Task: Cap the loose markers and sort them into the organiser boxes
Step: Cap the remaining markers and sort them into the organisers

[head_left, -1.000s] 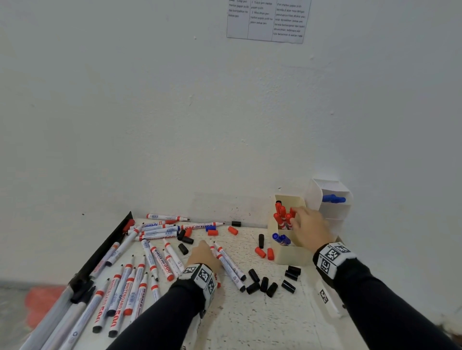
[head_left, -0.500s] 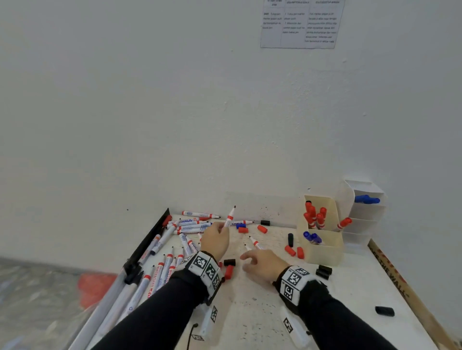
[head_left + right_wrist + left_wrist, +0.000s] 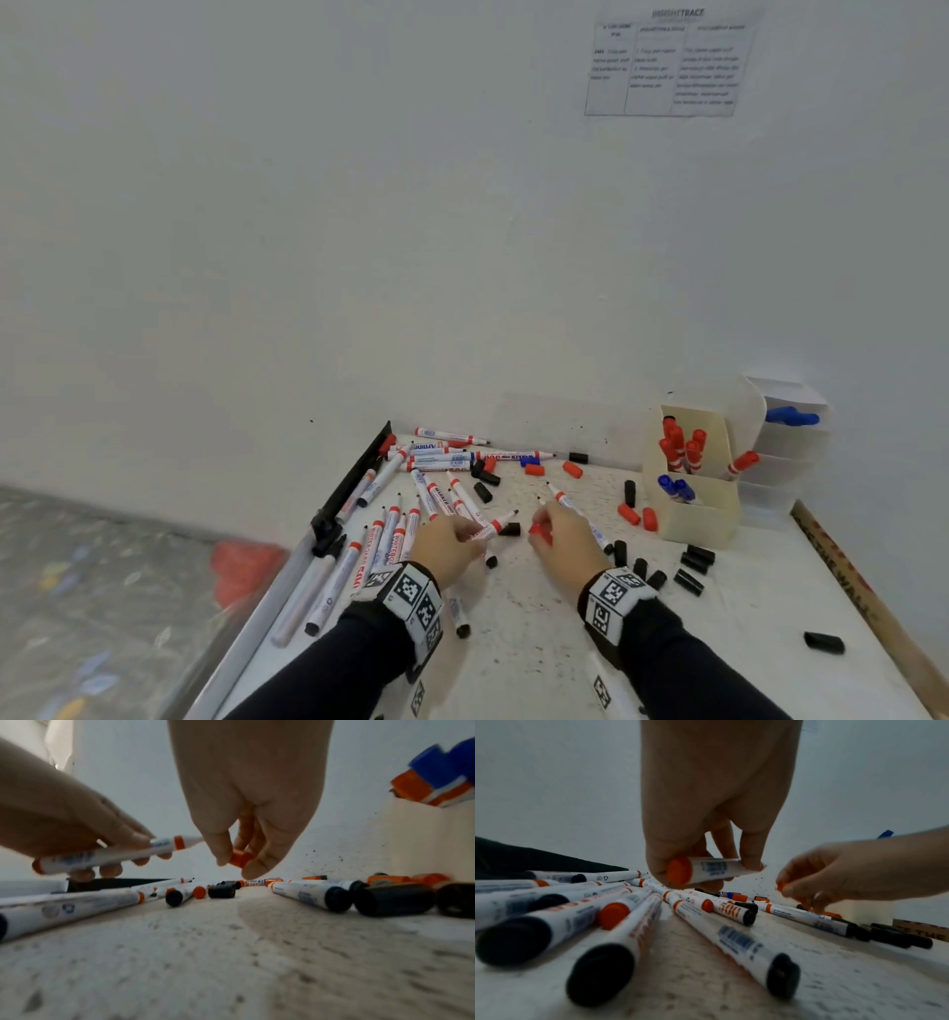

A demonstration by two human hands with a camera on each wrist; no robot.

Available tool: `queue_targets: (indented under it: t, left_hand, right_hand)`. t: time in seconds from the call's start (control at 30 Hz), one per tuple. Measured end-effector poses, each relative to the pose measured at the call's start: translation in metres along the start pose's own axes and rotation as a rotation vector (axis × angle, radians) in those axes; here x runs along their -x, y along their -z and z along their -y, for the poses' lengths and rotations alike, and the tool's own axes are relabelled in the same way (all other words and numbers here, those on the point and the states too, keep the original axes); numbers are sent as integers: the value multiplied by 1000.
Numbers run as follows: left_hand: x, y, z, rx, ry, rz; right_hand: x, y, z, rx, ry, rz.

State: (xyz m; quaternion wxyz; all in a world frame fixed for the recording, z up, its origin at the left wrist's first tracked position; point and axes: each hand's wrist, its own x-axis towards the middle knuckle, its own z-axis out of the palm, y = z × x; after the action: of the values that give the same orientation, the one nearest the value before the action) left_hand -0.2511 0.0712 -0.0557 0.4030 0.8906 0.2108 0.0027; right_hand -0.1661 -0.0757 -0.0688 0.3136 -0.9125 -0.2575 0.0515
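My left hand (image 3: 452,545) grips an uncapped red marker (image 3: 490,528) just above the table, its tip pointing right; the same marker (image 3: 713,871) (image 3: 115,855) shows in both wrist views. My right hand (image 3: 562,537) pinches a red cap (image 3: 536,532) (image 3: 241,858) between thumb and fingers, a little to the right of the marker's tip. Several loose uncapped markers (image 3: 390,534) lie fanned on the left of the white table (image 3: 539,658). The cream organiser box (image 3: 703,514) at the back right holds capped red markers (image 3: 680,447) and blue ones (image 3: 675,488).
Loose black caps (image 3: 688,568) lie right of my right hand, one black cap (image 3: 823,642) near the right edge. Red caps (image 3: 637,515) sit before the cream box. White stacked boxes (image 3: 785,447) hold a blue marker (image 3: 791,416). A black rail (image 3: 354,483) lines the table's left edge.
My right hand left the organiser box, came down to the table and picked up a red cap. My left hand lifted a red marker, then lowered it toward the cap.
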Motion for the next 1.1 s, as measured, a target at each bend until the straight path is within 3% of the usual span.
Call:
queue_targets:
  t: [0.1,0.23,0.4,0.47,0.57,0.63,0.73,0.83,0.9,1.03,1.1]
  left_hand:
    - [1,-7,-4,-36,-14,24]
    - [5,-15,-13,-35,-82,79]
    - [14,-24,-21,18,-154,174]
    - [20,-25,-27,52,-175,202]
    - [25,-30,-34,-94,-242,209]
    - [28,-29,-39,-33,-180,262]
    - [31,-20,-40,287,26,476]
    - [29,-11,-35,404,66,566]
    - [29,-10,-36,392,35,532]
    - [24,-7,-42,228,-126,338]
    - [16,-2,-39,80,-77,247]
  right_hand:
    - [2,13,-6,-44,84,-40]
    - [7,23,-14,4,182,54]
    - [15,31,-18,-244,31,55]
    - [15,33,-17,-189,-16,73]
    - [17,32,-9,-149,-77,62]
    - [19,31,-5,-196,-67,50]
    - [22,28,-2,-319,-16,28]
    - [23,24,-2,-379,44,16]
    - [21,27,0,-403,71,43]
    - [15,55,10,-343,163,59]
    - [7,79,12,-317,171,-23]
